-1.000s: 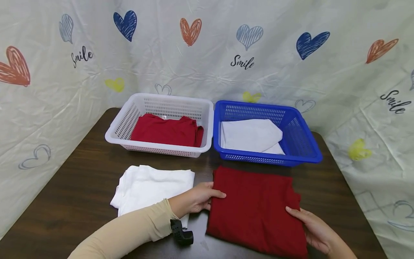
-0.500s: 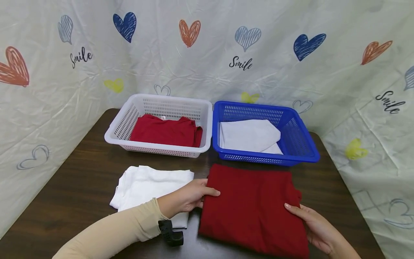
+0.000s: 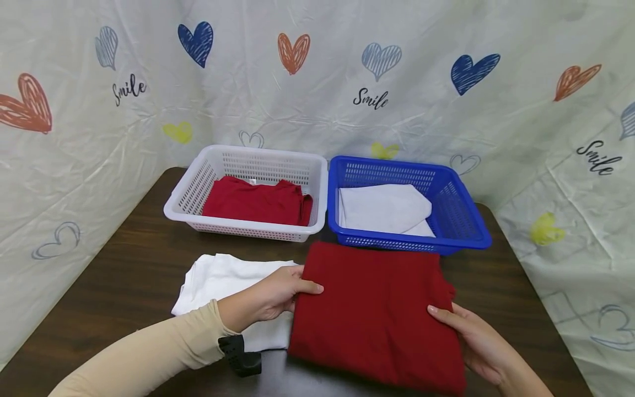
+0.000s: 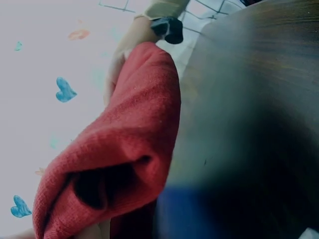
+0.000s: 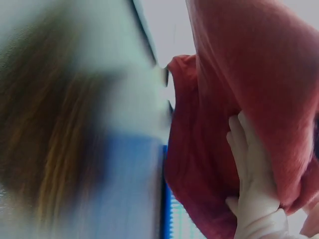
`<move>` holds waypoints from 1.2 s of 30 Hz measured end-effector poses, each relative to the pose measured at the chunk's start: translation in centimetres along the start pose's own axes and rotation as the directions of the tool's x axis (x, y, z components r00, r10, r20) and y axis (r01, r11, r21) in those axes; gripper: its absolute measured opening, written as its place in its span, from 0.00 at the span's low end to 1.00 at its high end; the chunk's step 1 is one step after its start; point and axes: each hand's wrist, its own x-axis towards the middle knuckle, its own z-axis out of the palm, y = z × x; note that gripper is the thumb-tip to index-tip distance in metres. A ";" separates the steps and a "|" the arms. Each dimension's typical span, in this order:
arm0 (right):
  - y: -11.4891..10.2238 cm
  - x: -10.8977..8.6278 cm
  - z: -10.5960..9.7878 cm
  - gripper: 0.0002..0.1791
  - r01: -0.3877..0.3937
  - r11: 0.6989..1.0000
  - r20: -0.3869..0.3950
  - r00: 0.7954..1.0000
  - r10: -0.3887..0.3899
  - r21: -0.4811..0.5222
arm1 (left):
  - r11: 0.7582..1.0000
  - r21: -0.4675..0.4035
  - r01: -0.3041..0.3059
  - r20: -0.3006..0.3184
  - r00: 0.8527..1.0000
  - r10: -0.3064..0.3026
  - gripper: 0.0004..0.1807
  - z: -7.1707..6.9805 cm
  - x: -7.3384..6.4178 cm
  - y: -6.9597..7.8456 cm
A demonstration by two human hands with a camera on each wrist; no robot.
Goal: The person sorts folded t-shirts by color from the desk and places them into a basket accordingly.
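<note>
Between my two hands is a folded red shirt [image 3: 372,314], held up just over the table in front of the blue basket. My left hand [image 3: 270,292] pinches its left edge, thumb on top and fingers underneath. At the right edge my right hand [image 3: 478,342] grips it the same way. The left wrist view shows the rolled, layered end of the red shirt [image 4: 134,114], with the left fingers mostly hidden. Seen from the right wrist, fingers of the right hand [image 5: 254,179] lie against the cloth's underside. A folded white garment [image 3: 223,278] lies left, partly behind my left forearm.
A white basket [image 3: 248,225] at the back left holds a folded red garment [image 3: 253,201]. Beside it on the right, a blue basket [image 3: 416,242] contains a folded white garment [image 3: 382,207]. A printed curtain [image 3: 317,99] closes off the table's back and sides.
Both hands have carried the red shirt leftward and a little up, its far edge now overlapping the blue basket's front. The grip is the same; baskets and white garment stay put.
</note>
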 end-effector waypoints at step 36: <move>-6.6 2.9 6.1 0.14 0.113 0.988 0.019 0.994 -0.111 -0.107 | 0.994 -0.046 -0.096 -0.053 0.994 0.093 0.25 -4.4 -6.2 6.0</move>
